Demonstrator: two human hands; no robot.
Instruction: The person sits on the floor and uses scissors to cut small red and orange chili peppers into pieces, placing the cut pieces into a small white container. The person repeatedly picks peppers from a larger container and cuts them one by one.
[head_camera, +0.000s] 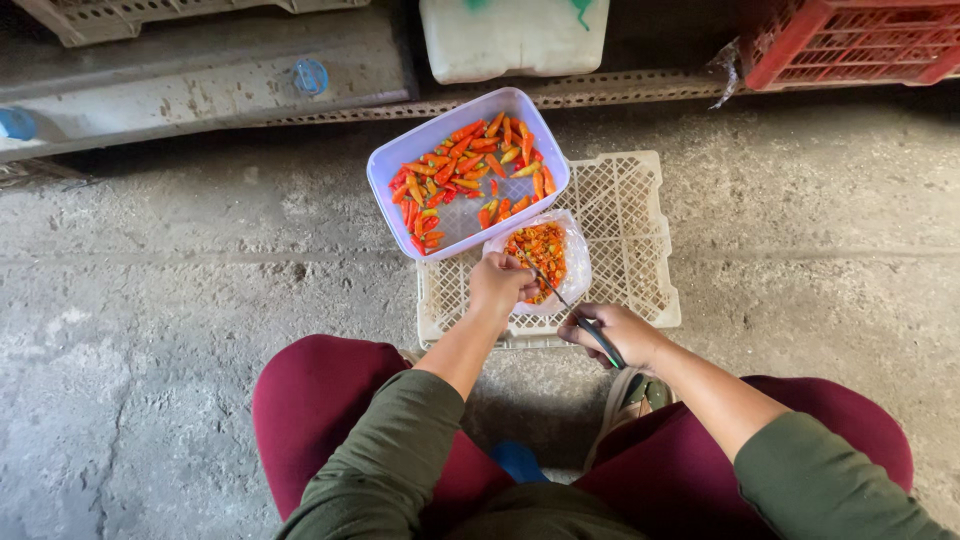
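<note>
An upturned cream plastic lattice crate (630, 235) lies under and beyond both hands. On it, beyond the left hand (498, 283), sits a lilac rectangular plastic tub (392, 162) of red and orange chillies (462, 165). Between the hands lies a clear plastic bag (574, 262) of cut chillies. The right hand (615, 333) grips dark-handled scissors (578, 312); the blades are hard to make out. The left hand's fingers are curled, their contents hidden.

We are wearing olive-green long sleeves (400, 440) — pushed up, leaving the forearms bare — and we are wearing maroon trousers (320, 400) over both knees, with light sandals (625, 390) showing below.
</note>
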